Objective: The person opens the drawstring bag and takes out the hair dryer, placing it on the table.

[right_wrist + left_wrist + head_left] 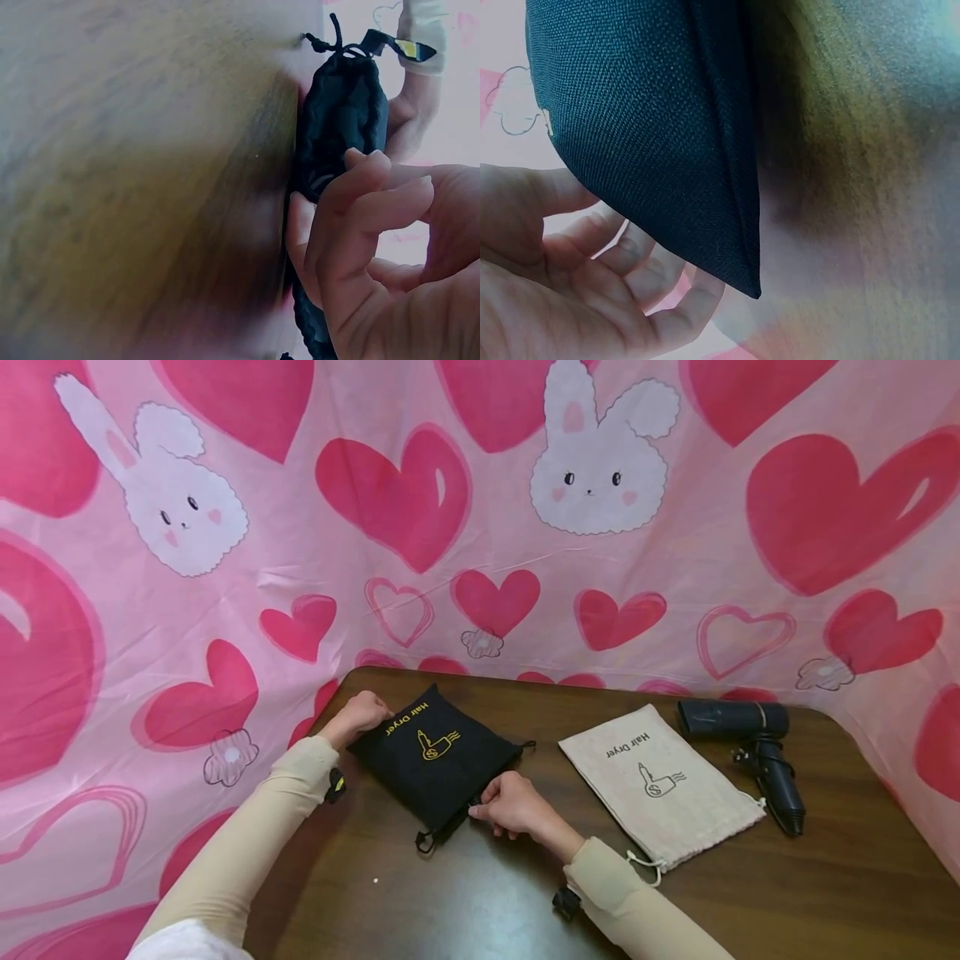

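Black drawstring pouch (435,758) w/ gold "Hair Dryer" print lies flat on the dark wood counter (465,893), near its back-left corner, turned at an angle. Left hand (362,713) is at the pouch's far closed corner; left wrist view shows fingers (641,281) loosely curled under that corner w/ the thumb (536,191) along the fabric's other side, so the hand is clamped lightly on the pouch corner (746,281). Right hand (510,806) is at the pouch's near, gathered mouth end; right wrist view shows curled fingertips (375,180) pressing on the bunched black fabric (341,112) — pinching the mouth edge, cord knot (330,41) sticking out beyond it. Hands are well apart, one at each end of the pouch. A black cord loop (425,842) trails off the near edge. To the right, apart from the black one, a beige pouch (660,785) w/ the same print lies flat, white cord (643,864) at its near end. Just beside that, far right, a black hair dryer (750,752) rests on the counter, handle folded toward the near side. Pink heart-and-bunny cloth (480,510) hangs behind and around the counter.
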`<state>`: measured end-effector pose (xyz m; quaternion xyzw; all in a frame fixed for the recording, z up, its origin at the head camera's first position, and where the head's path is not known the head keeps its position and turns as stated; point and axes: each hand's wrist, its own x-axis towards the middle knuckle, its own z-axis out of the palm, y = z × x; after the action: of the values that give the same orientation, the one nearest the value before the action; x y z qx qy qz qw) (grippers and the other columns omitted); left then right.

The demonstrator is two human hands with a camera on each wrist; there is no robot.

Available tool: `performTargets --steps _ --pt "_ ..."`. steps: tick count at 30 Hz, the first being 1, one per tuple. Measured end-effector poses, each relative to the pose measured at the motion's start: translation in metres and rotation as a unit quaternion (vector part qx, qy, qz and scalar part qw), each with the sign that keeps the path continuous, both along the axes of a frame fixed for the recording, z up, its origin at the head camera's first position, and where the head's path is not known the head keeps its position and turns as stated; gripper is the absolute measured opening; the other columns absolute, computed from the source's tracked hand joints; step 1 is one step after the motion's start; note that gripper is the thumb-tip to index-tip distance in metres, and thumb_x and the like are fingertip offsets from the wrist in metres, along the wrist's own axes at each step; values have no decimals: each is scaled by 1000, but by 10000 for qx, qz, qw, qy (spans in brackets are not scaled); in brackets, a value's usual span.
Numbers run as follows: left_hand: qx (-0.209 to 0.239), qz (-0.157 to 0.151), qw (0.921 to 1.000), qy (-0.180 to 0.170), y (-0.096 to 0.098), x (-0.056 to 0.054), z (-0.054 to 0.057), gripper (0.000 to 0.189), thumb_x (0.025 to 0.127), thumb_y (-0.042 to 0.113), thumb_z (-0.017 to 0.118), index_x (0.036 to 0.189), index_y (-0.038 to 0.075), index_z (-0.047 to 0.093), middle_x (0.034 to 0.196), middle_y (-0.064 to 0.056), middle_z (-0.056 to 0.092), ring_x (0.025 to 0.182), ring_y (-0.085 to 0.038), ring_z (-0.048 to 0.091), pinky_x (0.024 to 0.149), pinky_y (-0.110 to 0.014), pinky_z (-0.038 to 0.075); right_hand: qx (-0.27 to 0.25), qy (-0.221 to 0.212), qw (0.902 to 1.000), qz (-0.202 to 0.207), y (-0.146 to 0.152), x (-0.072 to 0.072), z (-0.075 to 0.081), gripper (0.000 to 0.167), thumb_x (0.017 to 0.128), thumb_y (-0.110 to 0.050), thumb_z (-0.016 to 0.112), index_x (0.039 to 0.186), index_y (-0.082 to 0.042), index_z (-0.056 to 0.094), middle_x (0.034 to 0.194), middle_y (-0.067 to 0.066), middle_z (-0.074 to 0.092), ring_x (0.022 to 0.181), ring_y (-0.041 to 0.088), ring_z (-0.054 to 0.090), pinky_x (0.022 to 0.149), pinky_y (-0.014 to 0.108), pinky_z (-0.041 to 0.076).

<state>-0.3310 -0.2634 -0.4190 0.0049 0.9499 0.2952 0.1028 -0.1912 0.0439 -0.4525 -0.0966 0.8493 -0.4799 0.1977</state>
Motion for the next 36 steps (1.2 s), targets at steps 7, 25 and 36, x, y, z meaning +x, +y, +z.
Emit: performTargets --steps 7,25,36 --pt "-55 19 10000 -1 -1 0 0 23 98 11 63 97 -6 78 92 -12 71 86 -26 57 72 -32 46 -282 -326 9990 -111 -1 3 4 25 96 -16 78 81 1 66 63 6 65 42 11 55 41 25 41" --pt "251 236 9993 -142 -4 3 -1 21 97 11 65 85 -3 76 77 -6 61 77 -23 54 65 -29 45 -1525 -1295 9791 -376 -3 -1 3 27 109 -17 59 112 9 63 98 21 68 57 14 66 44 23 49" --pt "314 356 9989 -47 -6 2 -6 22 96 9 62 97 -7 78 94 -13 70 83 -26 57 67 -30 47 -1543 -1210 9793 -506 -4 0 2 21 107 -13 60 108 8 63 97 20 68 58 15 66 44 24 49"
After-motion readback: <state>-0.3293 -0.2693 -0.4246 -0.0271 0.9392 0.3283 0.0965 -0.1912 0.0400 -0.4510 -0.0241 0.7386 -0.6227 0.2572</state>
